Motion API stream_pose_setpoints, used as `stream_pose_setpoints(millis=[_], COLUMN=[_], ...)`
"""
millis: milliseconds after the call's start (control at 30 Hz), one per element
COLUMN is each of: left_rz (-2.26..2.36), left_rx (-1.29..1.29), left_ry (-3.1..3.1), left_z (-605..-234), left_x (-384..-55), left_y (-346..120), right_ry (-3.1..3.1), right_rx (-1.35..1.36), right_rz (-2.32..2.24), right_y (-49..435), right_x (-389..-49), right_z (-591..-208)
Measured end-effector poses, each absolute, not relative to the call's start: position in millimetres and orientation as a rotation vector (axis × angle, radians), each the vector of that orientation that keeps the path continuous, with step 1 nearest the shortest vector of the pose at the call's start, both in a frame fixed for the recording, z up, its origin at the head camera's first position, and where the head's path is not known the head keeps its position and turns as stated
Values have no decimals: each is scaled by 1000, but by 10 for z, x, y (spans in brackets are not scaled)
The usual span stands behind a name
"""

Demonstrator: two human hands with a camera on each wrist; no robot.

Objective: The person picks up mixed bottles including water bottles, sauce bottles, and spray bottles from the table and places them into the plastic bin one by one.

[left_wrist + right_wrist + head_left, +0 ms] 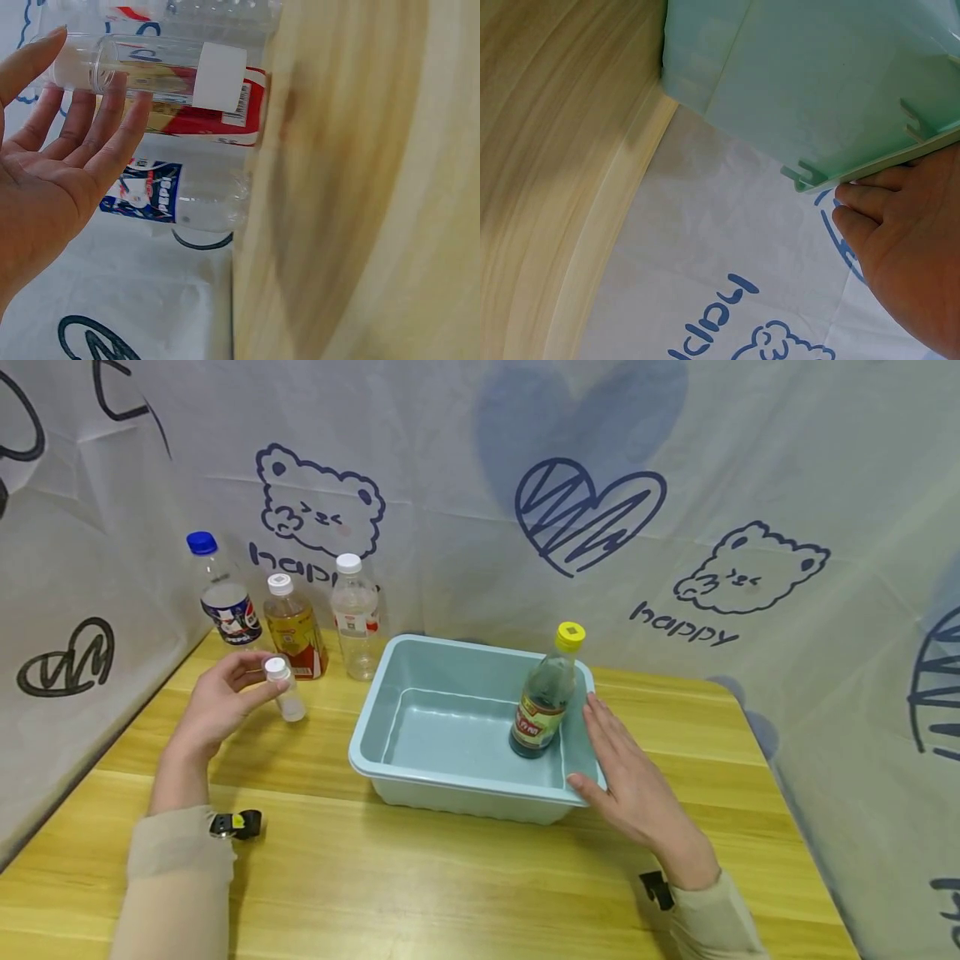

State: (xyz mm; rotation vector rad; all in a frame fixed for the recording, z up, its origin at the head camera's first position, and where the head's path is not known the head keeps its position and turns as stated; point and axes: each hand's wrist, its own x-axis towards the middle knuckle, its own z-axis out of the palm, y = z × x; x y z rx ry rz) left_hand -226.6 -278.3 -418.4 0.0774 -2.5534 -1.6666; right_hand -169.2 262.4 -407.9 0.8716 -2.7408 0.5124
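Observation:
My left hand [228,697] pinches a small clear bottle [288,700] by its white cap, between thumb and fingers. The left wrist view shows this bottle [150,71] upright, its white base close to the table; whether it touches is unclear. At the right end of a light blue plastic tub [472,789], my right hand [637,785] rests on the rim with fingers extended and thumb over the front corner. Those fingers [870,199] lie against the rim in the right wrist view. Inside the tub, a soy-sauce-like bottle [542,714] with a yellow cap stands upright near the right wall.
Behind my left hand stand a blue-capped Pepsi bottle [228,610], a bottle with a yellow and red label [296,631] and a clear white-capped bottle [357,627]. A printed cloth [450,560] hangs behind the wooden table [390,885].

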Motion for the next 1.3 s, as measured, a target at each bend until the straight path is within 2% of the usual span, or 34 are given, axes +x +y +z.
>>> stream_pose_setpoints(millis=[533, 1300], left_rz=[-1632, -1568], left_rx=[-32, -306], left_ry=[-2474, -2353], left_z=[-3921, -3280], left_x=[-2238, -2283], left_y=[-2556, -2090], right_ry=[-2737, -2737], right_rx=[866, 872], right_rz=[517, 523], right_y=[2638, 2628], right_x=[-1678, -1702], right_z=[-4113, -4086])
